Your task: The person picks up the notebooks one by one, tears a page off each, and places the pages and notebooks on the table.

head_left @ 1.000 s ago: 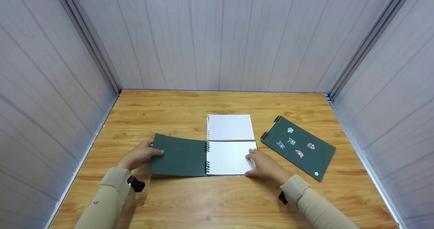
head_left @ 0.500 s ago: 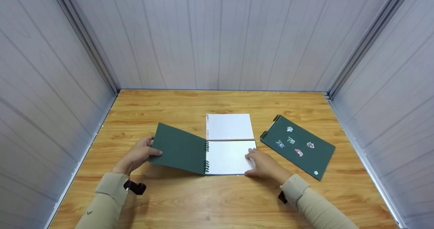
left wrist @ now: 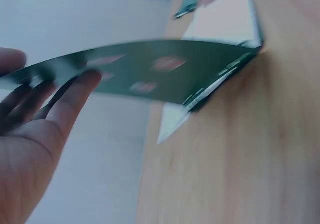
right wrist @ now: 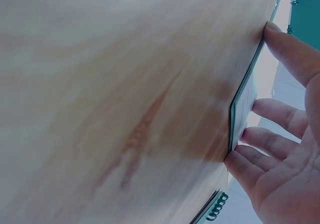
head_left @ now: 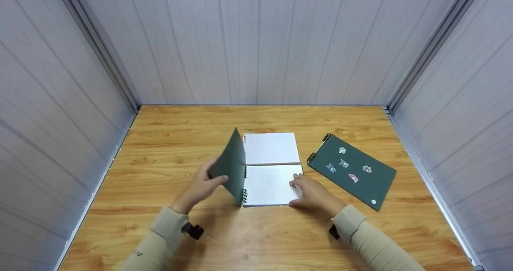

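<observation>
An opened green spiral notebook (head_left: 273, 186) lies mid-table, its lined page showing. My left hand (head_left: 202, 187) pinches the free edge of its green cover (head_left: 230, 164), with the thumb on the inner side and the fingers behind. That cover stands nearly upright and bowed; stickers show on its outer face in the left wrist view. At the notebook's near right corner, my right hand (head_left: 314, 195) holds the edges. In the right wrist view the thumb is on one edge and the other fingers (right wrist: 272, 143) bend around the other edge.
Just behind the notebook lies a white lined sheet (head_left: 270, 148) with punched holes along its left side. A second green spiral notebook (head_left: 352, 172) with several stickers lies closed and angled at the right. Grey panel walls (head_left: 256, 42) border the wooden table (head_left: 168, 134) on three sides.
My left hand has raised the cover from nearly flat to nearly upright, moving right and towards the spine. The right hand has stayed in place.
</observation>
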The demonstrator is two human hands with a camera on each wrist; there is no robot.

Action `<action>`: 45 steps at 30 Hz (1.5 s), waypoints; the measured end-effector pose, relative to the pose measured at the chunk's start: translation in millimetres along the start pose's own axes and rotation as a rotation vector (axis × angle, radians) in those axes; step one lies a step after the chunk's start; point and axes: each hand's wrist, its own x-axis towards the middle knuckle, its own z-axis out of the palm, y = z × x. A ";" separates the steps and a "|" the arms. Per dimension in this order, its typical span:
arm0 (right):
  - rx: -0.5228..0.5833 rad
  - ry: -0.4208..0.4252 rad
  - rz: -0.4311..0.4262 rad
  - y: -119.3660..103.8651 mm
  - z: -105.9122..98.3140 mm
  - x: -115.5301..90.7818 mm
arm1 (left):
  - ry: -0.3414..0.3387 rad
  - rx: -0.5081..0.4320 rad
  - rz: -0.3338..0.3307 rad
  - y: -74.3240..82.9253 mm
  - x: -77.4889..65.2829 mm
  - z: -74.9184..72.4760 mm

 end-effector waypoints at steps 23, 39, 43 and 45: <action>0.426 0.186 0.051 10.8 -24.8 12.1 | -0.087 0.538 0.139 -36.2 45.4 93.5; 0.649 0.254 0.451 15.3 -32.8 15.1 | -0.282 1.216 0.143 -34.2 55.1 145.0; 0.602 0.254 0.476 21.7 -23.3 15.2 | -0.289 1.274 0.124 -34.8 56.2 149.5; 0.583 0.247 0.477 24.1 -19.6 14.7 | -0.290 1.289 0.129 -36.0 56.4 151.3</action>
